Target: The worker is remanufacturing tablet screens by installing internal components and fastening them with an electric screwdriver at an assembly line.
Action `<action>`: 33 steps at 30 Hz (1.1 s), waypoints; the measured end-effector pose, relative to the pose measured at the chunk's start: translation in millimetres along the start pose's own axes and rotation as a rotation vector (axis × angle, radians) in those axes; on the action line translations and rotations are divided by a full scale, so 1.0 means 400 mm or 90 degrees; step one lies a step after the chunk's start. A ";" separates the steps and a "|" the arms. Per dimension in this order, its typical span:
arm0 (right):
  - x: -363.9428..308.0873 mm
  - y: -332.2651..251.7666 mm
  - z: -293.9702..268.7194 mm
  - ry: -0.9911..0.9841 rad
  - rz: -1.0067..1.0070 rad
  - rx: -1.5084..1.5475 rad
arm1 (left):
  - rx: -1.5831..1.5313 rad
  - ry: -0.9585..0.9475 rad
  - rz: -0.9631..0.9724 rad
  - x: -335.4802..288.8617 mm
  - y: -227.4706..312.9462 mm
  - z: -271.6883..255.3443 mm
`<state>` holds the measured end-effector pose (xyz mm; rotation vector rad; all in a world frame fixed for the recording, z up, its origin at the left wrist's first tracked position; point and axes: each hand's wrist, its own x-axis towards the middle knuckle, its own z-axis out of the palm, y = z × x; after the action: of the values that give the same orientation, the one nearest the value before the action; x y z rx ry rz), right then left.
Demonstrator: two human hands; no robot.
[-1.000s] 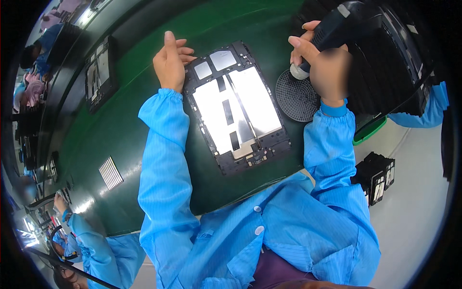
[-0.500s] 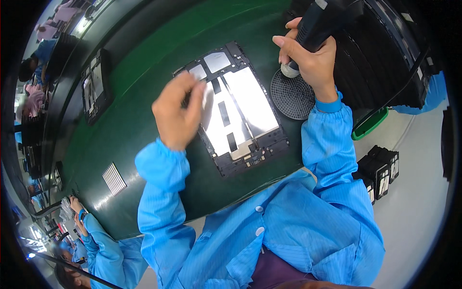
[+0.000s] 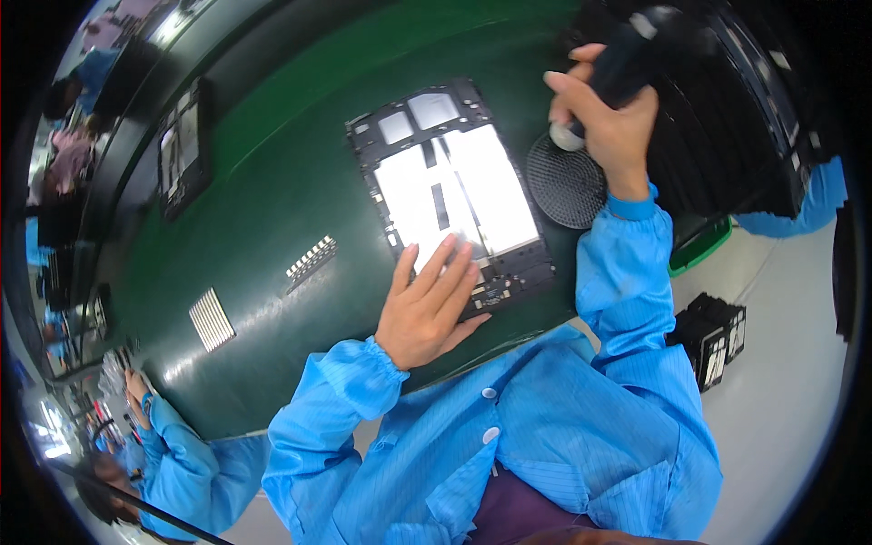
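Note:
A tablet-sized black device frame (image 3: pixel 365 145) with bright silver panels lies at a slight tilt on the green table in front of me. Flat on its lower left part rests my left hand (image 3: pixel 427 304), fingers stretched out and holding nothing. My right hand (image 3: pixel 618 127) is wrapped round a thick black hand tool (image 3: pixel 627 64) with a whitish rounded tip. That tip is at the upper edge of a round black dimpled disc (image 3: pixel 567 186), right of the frame; whether they touch I cannot tell. The tool's upper end is blurred.
A strip with pale tabs (image 3: pixel 311 263) and a striped silver piece (image 3: pixel 212 321) lie to the left. Another device frame (image 3: pixel 183 150) sits farther left. Black stacked items (image 3: pixel 727 118) stand right, above a green bin (image 3: pixel 701 250). A blue-sleeved co-worker (image 3: pixel 191 463) sits lower left.
My left hand has come down from the frame's upper left onto its lower part and spread open. A strip with pale tabs now shows on the table. My right hand still grips the tool.

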<state>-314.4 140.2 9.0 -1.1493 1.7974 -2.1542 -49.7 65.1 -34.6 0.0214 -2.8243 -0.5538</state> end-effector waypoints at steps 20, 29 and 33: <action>-0.028 -0.092 0.382 -0.251 -0.018 0.172 | -0.082 0.137 0.070 0.000 0.037 0.036; -0.029 -0.075 0.383 -0.316 -0.046 0.136 | -0.083 0.155 0.066 -0.003 0.031 0.037; -0.029 -0.072 0.382 -0.321 -0.049 0.128 | -0.073 0.152 0.072 -0.002 0.030 0.035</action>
<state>-203.4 32.7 31.0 -1.5508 1.3097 -1.8054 -52.1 81.5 -42.7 -0.0873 -2.5404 -0.6412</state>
